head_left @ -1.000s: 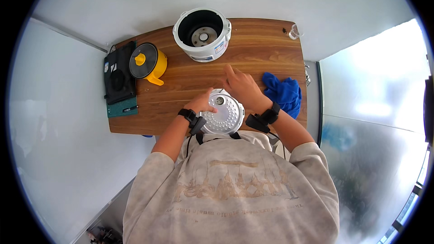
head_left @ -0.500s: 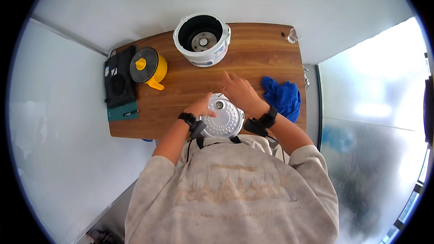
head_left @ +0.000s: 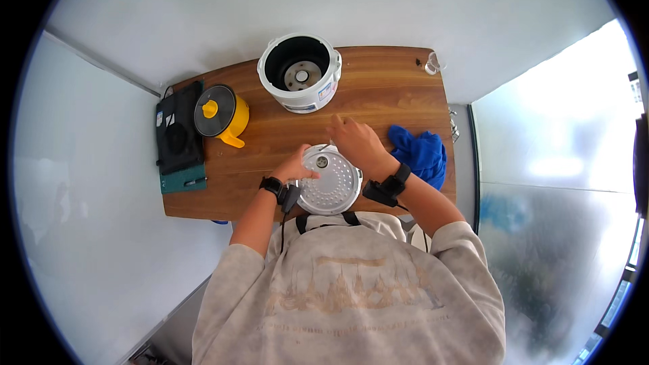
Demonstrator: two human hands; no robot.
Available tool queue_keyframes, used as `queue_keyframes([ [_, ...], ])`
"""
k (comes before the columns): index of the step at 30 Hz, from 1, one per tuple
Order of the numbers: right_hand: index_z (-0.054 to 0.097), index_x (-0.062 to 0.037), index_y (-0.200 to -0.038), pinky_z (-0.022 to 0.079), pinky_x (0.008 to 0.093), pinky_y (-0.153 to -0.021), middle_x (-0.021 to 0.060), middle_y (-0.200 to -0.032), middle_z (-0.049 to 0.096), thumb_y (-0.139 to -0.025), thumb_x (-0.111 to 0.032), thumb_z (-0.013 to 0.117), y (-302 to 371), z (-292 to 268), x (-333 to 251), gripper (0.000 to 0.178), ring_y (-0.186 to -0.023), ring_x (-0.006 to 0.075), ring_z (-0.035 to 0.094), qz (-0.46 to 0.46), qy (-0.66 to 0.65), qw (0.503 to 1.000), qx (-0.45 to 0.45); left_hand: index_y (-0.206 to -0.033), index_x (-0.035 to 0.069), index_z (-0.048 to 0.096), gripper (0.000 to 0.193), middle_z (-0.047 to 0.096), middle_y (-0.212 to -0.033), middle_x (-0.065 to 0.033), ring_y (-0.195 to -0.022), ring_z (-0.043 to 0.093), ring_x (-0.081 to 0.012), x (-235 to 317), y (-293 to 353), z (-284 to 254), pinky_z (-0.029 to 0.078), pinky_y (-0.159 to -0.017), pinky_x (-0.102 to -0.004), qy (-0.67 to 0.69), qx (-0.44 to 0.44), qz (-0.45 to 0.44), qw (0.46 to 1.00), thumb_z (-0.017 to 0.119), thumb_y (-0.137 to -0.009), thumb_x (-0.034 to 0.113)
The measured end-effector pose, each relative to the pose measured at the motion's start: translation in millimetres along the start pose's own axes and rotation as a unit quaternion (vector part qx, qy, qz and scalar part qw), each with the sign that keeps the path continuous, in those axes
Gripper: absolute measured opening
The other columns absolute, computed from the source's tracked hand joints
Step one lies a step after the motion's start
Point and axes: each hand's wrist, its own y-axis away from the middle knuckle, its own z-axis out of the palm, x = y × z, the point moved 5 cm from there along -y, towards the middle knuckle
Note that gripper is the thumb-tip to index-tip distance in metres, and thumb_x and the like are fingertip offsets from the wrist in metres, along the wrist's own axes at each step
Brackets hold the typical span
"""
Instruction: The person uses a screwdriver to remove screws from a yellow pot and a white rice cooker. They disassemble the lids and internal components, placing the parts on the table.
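The round lid (head_left: 332,192) of a pressure cooker, its dimpled silvery inner side up, lies at the table's near edge against my body. My left hand (head_left: 295,166) grips its left rim, thumb over the inner face near a small round valve fitting (head_left: 322,161). Over the lid's far edge, my right hand (head_left: 357,143) is closed. From its fingers a thin dark shaft points down to the rim beside the fitting; what tool it belongs to is hidden. The white cooker body (head_left: 307,99) stands uncovered beyond my hands, its dark interior showing a round metal plate.
At the left stands a yellow electric pot (head_left: 238,120) with a dark lid. Beside it lie a black flat case (head_left: 181,105) and a green mat (head_left: 174,183) with a pen. A blue cloth (head_left: 422,155) is crumpled at the right; a small clear cup (head_left: 433,65) sits at the far right corner.
The whole view has shifted, so the table sits slightly lower. Both hands stay at the lid's far edge; my left thumb still lies over its face.
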Motion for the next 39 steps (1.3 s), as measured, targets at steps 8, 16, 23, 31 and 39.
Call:
queue_keyframes([
  [8, 0.056, -0.0011, -0.092, 0.053, 0.0486, -0.064, 0.0209, -0.083, 0.066, -0.087, -0.025, 0.066, -39.6, -13.7, 11.9, 0.027, -0.077, 0.0381, 0.067, 0.107, -0.208, 0.971, 0.042, -0.139, -0.002, 0.038, 0.1, 0.056, -0.134, -0.0199, -0.124, 0.054, -0.0281, 5.1, -6.2, -1.8, 0.042, -0.105, -0.037, 0.058, 0.118, -0.007, 0.991, 0.092, -0.064, 0.037],
  [16, 0.053, -0.0021, -0.096, 0.054, 0.049, -0.06, 0.0184, -0.068, 0.066, -0.087, -0.028, 0.067, -38.1, -7.8, 19.8, 0.031, -0.067, 0.0435, 0.065, 0.141, -0.092, 0.984, -0.049, -0.132, -0.005, 0.041, 0.096, 0.057, -0.13, -0.0241, -0.12, 0.057, -0.0297, -7.1, -13.2, 1.8, 0.045, -0.101, -0.0377, 0.05, 0.126, -0.024, 0.99, 0.092, -0.064, 0.04],
  [23, 0.047, -0.0014, -0.105, 0.051, 0.0492, -0.061, 0.0169, -0.07, 0.065, -0.083, -0.02, 0.069, -38.1, -12.9, 4.7, 0.036, -0.071, 0.0425, 0.064, 0.011, -0.191, 0.981, 0.015, -0.138, -0.009, 0.032, 0.11, 0.057, -0.13, -0.0301, -0.121, 0.058, -0.0369, -10.1, -18.9, 0.7, 0.046, -0.101, -0.04, 0.022, 0.107, -0.023, 0.994, 0.092, -0.062, 0.044],
  [31, 0.05, -0.0007, -0.108, 0.051, 0.0486, -0.056, 0.0134, -0.065, 0.064, -0.084, -0.02, 0.065, -44.5, -32.9, -3.5, 0.034, -0.06, 0.0382, 0.064, 0.041, -0.037, 0.994, -0.091, -0.131, -0.005, 0.037, 0.101, 0.058, -0.127, -0.0302, -0.121, 0.058, -0.0401, -4.8, -15.7, 2.3, 0.046, -0.101, -0.0423, 0.01, 0.128, 0.019, 0.992, 0.092, -0.062, 0.044],
  [39, 0.052, -0.0004, -0.106, 0.052, 0.0497, -0.062, 0.0189, -0.076, 0.066, -0.084, -0.019, 0.065, -44.2, -29.5, 4.4, 0.032, -0.072, 0.0387, 0.066, -0.016, -0.139, 0.99, -0.019, -0.132, -0.004, 0.036, 0.099, 0.058, -0.129, -0.028, -0.12, 0.059, -0.0355, 7.9, -14.4, 4.7, 0.045, -0.102, -0.0406, -0.033, 0.109, -0.014, 0.993, 0.093, -0.064, 0.039],
])
